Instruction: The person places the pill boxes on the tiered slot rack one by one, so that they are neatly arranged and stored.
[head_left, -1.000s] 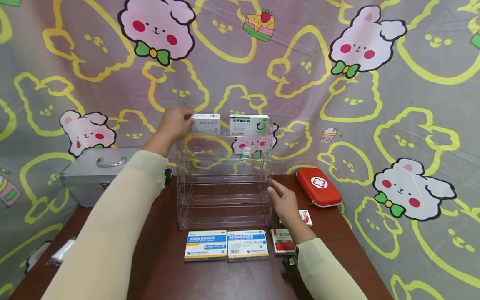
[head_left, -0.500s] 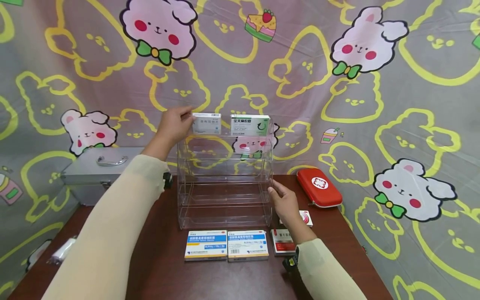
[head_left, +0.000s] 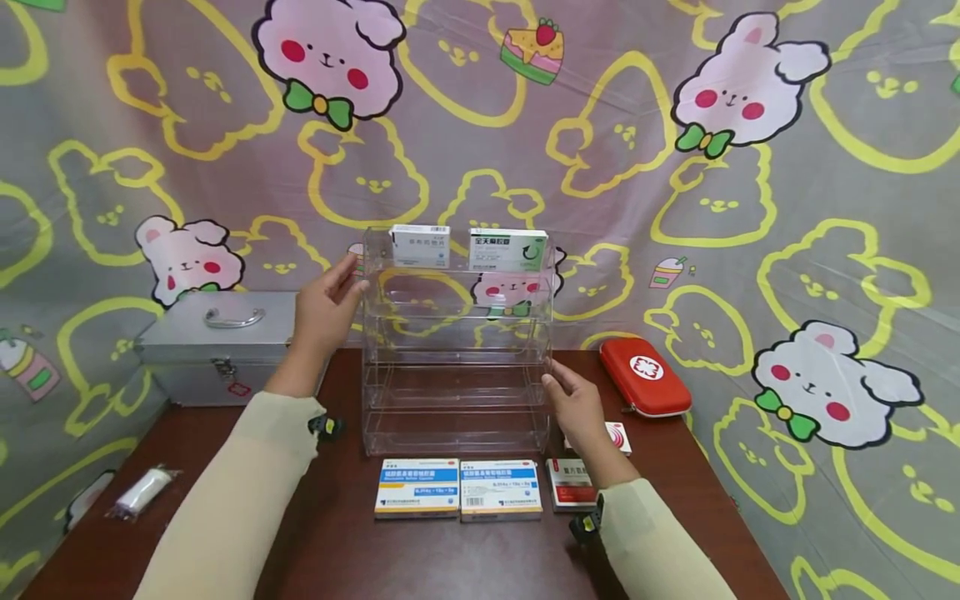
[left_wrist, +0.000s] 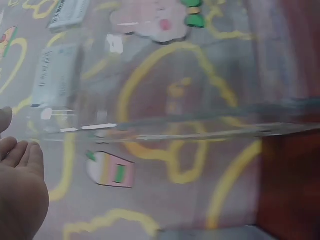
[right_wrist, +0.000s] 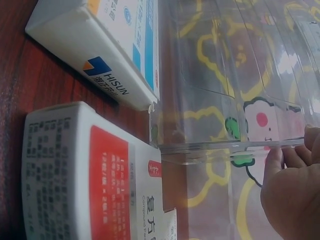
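A clear tiered acrylic display rack [head_left: 457,363] stands upright on the table. On its top tier a white-and-grey medicine box [head_left: 420,247] is at the left, a white-and-green medicine box [head_left: 508,250] at the right. My left hand [head_left: 326,317], holding nothing, is beside the rack's upper left side, thumb and fingers apart. In the left wrist view its fingertips [left_wrist: 34,154] point toward the rack's side edge. My right hand [head_left: 581,412] pinches the rack's right side panel; in the right wrist view thumb and fingers [right_wrist: 274,161] lie on opposite sides of that edge.
Two blue-and-white medicine boxes [head_left: 417,489] lie before the rack. A red-and-white box [head_left: 572,485] and another white box [head_left: 618,435] lie near my right forearm. A red zip case [head_left: 647,379] is at back right, a silver case [head_left: 202,354] at back left, a wrapped roll [head_left: 146,490] front left.
My left hand has let go of the white-and-grey medicine box and drawn back down and left. The box stays on the top tier. My right hand keeps its place at the rack.
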